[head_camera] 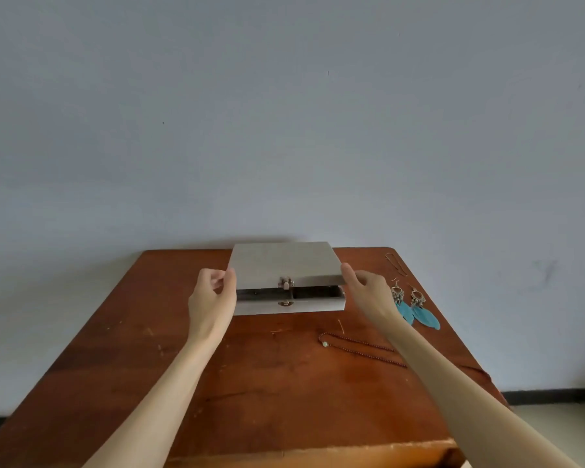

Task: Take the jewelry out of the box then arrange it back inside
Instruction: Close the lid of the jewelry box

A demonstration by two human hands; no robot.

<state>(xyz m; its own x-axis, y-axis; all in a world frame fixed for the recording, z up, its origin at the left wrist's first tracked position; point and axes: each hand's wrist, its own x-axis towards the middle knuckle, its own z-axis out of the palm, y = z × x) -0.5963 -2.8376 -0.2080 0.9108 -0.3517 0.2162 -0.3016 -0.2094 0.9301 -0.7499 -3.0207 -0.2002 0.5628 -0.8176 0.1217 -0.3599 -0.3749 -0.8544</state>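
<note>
Head view: a reddish-brown wooden bench point(267, 376), scuffed and scratched, stands against a pale grey-blue wall point(284, 113); a dark skirting strip point(554, 395) runs along the floor line at right. On the bench to the right of the box lie loose pieces: a pair of earrings point(416, 307) with metal tops and turquoise feather drops, side by side near the right edge; a thin wire-like loop point(396, 264) farther back by the far right corner, too small to identify; a dark red beaded necklace point(362, 349) with one pale bead at its left end, stretched out nearer the viewer and partly hidden under the right forearm. The right forearm also crosses just in front of the left earring. The box point(289, 303), grey and cloth-covered, sits at the far middle of the bench close to the wall. Its lid point(284, 261) is raised a little off the base, leaving a narrow dark gap along the front; a metal clasp point(286, 283) hangs from the lid's front edge above its catch on the base. What lies inside cannot be made out through the gap. Left hand point(213, 292) pinches the lid's front left corner, thumb on top, fingers curled beneath. Right hand point(367, 288) grips the front right corner likewise, thumb on the lid's edge. Both hands flank the box, earrings just beside the right wrist.
</note>
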